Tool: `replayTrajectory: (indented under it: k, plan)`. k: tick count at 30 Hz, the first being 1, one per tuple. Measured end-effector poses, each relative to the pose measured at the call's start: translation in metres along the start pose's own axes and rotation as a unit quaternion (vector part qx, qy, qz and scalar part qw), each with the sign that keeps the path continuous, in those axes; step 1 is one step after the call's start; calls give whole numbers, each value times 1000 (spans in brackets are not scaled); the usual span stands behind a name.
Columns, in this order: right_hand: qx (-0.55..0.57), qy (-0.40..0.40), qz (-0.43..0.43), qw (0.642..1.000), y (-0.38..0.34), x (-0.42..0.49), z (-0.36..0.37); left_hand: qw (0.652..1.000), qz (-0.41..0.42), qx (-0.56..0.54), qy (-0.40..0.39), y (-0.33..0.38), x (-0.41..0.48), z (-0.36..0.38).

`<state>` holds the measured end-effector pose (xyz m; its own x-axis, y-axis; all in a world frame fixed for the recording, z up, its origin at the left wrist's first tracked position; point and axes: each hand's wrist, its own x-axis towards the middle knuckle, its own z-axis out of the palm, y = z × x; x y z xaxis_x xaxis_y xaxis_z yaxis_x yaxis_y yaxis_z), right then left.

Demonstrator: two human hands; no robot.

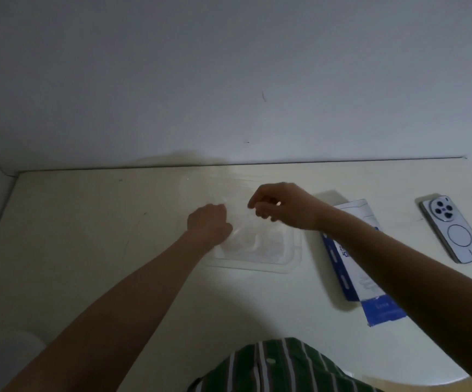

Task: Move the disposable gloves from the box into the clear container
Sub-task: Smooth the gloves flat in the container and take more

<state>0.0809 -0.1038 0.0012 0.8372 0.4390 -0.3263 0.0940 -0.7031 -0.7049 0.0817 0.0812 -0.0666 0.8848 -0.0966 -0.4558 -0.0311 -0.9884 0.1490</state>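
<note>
Gloves (253, 241): thin clear film, crumpled in a loose heap inside the container.
Container (292, 263): clear, shallow, rectangular with rounded corners, lying flat just left of the box.
Box (339, 267): blue-and-white carton, lying flat, blue flap out at near end.

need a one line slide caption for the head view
Left hand and right hand over the clear container of gloves, the right pinching one; box and phone beside it.

L grip (209, 219), R grip (281, 206): both curled.
</note>
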Motion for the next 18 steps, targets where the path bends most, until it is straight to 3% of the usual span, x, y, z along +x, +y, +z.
replayTrajectory:
  k: [4, 7, 13, 18]
  plan:
    - [4, 145, 72, 987, 44, -36, -42, 985, 60, -66, 150, 43, -13, -23]
    - [-75, 134, 153, 976, 91, -67, -49, 971, 125, -115, 169, 88, -23, -34]
    - [-112, 129, 232, 957, 146, -121, -26, 955, 239, -160, 74, 173, -35, -15]
    - [-150, 183, 204, 950, 161, -127, -11, 968, 222, -113, -9, 204, -24, 25]
